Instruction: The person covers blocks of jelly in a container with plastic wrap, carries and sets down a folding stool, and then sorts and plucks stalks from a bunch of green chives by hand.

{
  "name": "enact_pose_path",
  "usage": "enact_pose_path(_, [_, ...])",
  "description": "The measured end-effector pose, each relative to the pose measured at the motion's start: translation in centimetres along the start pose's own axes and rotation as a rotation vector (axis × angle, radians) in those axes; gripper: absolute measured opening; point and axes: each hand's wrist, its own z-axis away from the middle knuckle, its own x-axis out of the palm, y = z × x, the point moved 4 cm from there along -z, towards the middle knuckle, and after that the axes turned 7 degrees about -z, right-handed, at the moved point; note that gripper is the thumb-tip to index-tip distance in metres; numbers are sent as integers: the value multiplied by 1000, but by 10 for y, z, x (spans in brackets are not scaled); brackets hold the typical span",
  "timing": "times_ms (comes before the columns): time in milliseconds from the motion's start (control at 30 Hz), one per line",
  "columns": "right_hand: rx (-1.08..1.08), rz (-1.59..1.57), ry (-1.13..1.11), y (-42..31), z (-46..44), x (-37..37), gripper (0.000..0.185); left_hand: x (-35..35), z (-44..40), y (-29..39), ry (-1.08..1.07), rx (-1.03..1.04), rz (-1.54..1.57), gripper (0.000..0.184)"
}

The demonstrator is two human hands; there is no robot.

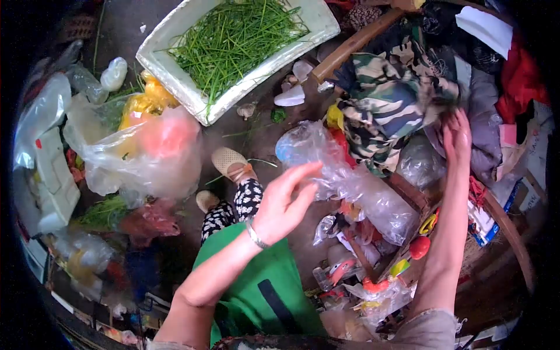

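Note:
My left hand [286, 201] hangs in mid-air over the green apron [262, 286], its fingers stretched out and apart, holding nothing. It is nearest to a clear plastic bag [315, 149] on the right-hand pile. On the right, my right hand [458, 137] reaches to the edge of a bunched camouflage cloth [379, 111]. Its fingers appear closed on the cloth's edge, which is smeared by motion; the exact grip is partly hidden. A grey-purple cloth [484, 128] lies just beside that hand.
A white foam box [175, 84] of cut green stalks [239, 44] stands ahead. Plastic bags [140, 146] lie to the left. Wooden bars [356, 46] edge the right-hand pile, with a red ball-like thing [418, 247] lower down. My shoes [233, 163] are on the floor between.

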Motion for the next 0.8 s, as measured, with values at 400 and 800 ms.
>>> enact_pose_path(400, [-569,1557,-213,110,90,232,106,9,89,-94,224,-370,307,30])
enact_pose_path(800, [-557,1390,-534,53,101,194,63,-6,112,-147,430,-407,311,26])
